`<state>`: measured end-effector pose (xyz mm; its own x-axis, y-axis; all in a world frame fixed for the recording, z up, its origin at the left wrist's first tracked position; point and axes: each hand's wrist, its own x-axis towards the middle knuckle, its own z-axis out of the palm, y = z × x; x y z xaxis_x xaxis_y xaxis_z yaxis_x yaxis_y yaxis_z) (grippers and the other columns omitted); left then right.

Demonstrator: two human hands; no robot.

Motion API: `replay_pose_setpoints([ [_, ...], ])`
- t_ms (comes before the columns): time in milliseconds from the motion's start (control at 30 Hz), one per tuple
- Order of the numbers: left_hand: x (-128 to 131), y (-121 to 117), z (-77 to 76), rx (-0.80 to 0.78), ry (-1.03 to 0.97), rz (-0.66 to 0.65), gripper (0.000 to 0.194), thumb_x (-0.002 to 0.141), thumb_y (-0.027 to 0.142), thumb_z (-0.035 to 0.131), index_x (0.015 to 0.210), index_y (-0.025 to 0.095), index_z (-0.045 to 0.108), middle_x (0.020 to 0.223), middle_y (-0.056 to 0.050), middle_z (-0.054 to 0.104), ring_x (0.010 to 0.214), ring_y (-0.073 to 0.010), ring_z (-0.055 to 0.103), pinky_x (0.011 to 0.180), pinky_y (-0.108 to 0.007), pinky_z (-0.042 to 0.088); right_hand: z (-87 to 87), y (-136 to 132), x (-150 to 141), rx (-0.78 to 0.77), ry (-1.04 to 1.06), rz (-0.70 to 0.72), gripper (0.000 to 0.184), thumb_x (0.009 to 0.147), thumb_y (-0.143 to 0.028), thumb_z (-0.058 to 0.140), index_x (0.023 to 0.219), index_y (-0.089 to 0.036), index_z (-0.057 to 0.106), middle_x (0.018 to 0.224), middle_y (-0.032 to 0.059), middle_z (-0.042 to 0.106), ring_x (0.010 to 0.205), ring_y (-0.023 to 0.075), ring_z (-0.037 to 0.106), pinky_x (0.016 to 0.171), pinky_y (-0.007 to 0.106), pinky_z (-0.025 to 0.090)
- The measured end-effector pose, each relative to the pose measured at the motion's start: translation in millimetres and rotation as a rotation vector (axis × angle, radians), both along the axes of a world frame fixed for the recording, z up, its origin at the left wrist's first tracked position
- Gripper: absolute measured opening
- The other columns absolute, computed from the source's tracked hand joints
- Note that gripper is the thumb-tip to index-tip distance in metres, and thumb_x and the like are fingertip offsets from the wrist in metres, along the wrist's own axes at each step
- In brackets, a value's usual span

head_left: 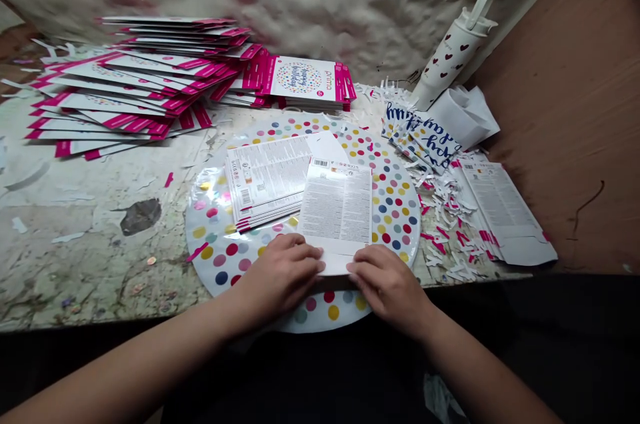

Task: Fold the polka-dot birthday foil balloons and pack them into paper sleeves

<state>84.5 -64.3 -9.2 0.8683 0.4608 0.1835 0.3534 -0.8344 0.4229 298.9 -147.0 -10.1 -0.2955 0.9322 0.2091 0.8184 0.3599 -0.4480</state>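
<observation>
Our left hand (283, 275) lies palm-down, its fingers (305, 254) slightly curled against the lower edge of a white printed paper card (336, 207) (barcoded, densely texted, with a plain bottom flap). Our right hand (389, 289) mirrors it from the other side; we cannot tell whether either hand truly grips the card. The card lies on a round white polka-dot disc (396, 211), near its lower edge.
</observation>
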Motion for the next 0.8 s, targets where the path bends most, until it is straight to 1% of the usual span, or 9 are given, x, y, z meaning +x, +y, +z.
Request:
replay_pose_setpoints([
  [100, 11, 12, 8.1, -0.205, 0.132, 0.257, 0.016, 0.085, 0.032, 0.049, 0.086, 0.019, 0.057, 0.090, -0.005, 0.061, 0.080, -0.0186, 0.055, 0.071, -0.031, 0.045, 8.1, 16, 3, -0.228, 0.067, -0.178, 0.010, 0.085, -0.019, 0.049, 0.082, -0.019, 0.058, 0.080, 0.0029, 0.061, 0.075, 0.0151, 0.057, 0.066, 0.028, 0.049],
  [167, 19, 23, 11.7, -0.222, 0.225, 0.390, 0.019, 0.081, 0.036, 0.053, 0.087, 0.018, 0.053, 0.088, -0.005, 0.057, 0.076, -0.0195, 0.054, 0.063, -0.030, 0.043, 13.4, 26, 3, -0.243, -0.013, -0.257, 0.006, 0.084, -0.020, 0.051, 0.086, -0.019, 0.057, 0.082, 0.0032, 0.060, 0.077, 0.0164, 0.056, 0.067, 0.029, 0.048],
  [267, 25, 39, 15.7, -0.300, 0.333, 0.341, 0.012, 0.078, 0.030, 0.054, 0.081, 0.019, 0.051, 0.082, -0.003, 0.056, 0.071, -0.0188, 0.054, 0.059, -0.027, 0.040, 19.8, 31, 0, -0.171, -0.228, -0.131, 0.014, 0.082, -0.019, 0.053, 0.094, -0.020, 0.060, 0.094, 0.0066, 0.060, 0.088, 0.0206, 0.054, 0.074, 0.033, 0.047],
  [367, 21, 46, 21.2, -0.314, 0.315, 0.244, 0.011, 0.076, 0.017, 0.050, 0.085, 0.020, 0.053, 0.086, -0.003, 0.058, 0.078, -0.0188, 0.055, 0.065, -0.027, 0.041, 20.3, 29, -9, -0.139, -0.459, 0.055, 0.035, 0.081, -0.011, 0.051, 0.115, -0.017, 0.055, 0.110, 0.0126, 0.059, 0.091, 0.0230, 0.056, 0.065, 0.031, 0.049],
  [500, 11, 30, 32.5, -0.175, 0.159, 0.369, 0.016, 0.079, 0.015, 0.044, 0.090, 0.018, 0.056, 0.093, -0.007, 0.058, 0.087, -0.0222, 0.054, 0.074, -0.032, 0.041, 19.8, 29, -16, 0.010, -0.746, 0.059, 0.044, 0.081, -0.005, 0.044, 0.125, -0.008, 0.050, 0.116, 0.0227, 0.057, 0.079, 0.0256, 0.060, 0.053, 0.034, 0.049],
  [533, 8, 23, 34.8, -0.294, 0.153, 0.373, 0.013, 0.082, 0.021, 0.044, 0.084, 0.017, 0.057, 0.087, -0.007, 0.059, 0.082, -0.0213, 0.056, 0.070, -0.031, 0.042, 22.0, 29, -16, 0.072, -0.753, 0.056, 0.041, 0.082, -0.005, 0.044, 0.122, -0.006, 0.052, 0.113, 0.0230, 0.060, 0.077, 0.0256, 0.060, 0.054, 0.035, 0.049],
  [600, 6, 11, 36.9, -0.754, 0.129, 0.346, 0.024, 0.084, 0.036, 0.046, 0.076, 0.017, 0.058, 0.072, -0.004, 0.061, 0.065, -0.0173, 0.056, 0.060, -0.028, 0.042, 29.2, 29, -17, 0.228, -0.693, 0.042, 0.036, 0.082, -0.005, 0.044, 0.116, -0.003, 0.057, 0.106, 0.0220, 0.063, 0.076, 0.0250, 0.060, 0.059, 0.037, 0.050],
  [700, 9, -1, 31.9, -1.442, -0.208, 0.429, 0.034, 0.084, 0.046, 0.048, 0.082, 0.014, 0.060, 0.069, -0.005, 0.064, 0.059, -0.0132, 0.057, 0.056, -0.023, 0.045, 39.1, 24, -22, 0.483, -0.526, 0.022, 0.028, 0.083, -0.006, 0.048, 0.108, -0.001, 0.061, 0.100, 0.0200, 0.067, 0.080, 0.0247, 0.061, 0.064, 0.037, 0.050],
  [800, 16, -6, 23.5, -1.627, -0.609, 0.642, 0.027, 0.078, 0.037, 0.063, 0.082, 0.011, 0.062, 0.070, -0.006, 0.066, 0.064, -0.0113, 0.060, 0.057, -0.018, 0.046, 38.8, 19, -34, 0.581, -0.392, 0.020, 0.023, 0.082, -0.007, 0.053, 0.101, -0.002, 0.065, 0.095, 0.0183, 0.069, 0.083, 0.0240, 0.062, 0.066, 0.035, 0.051],
])
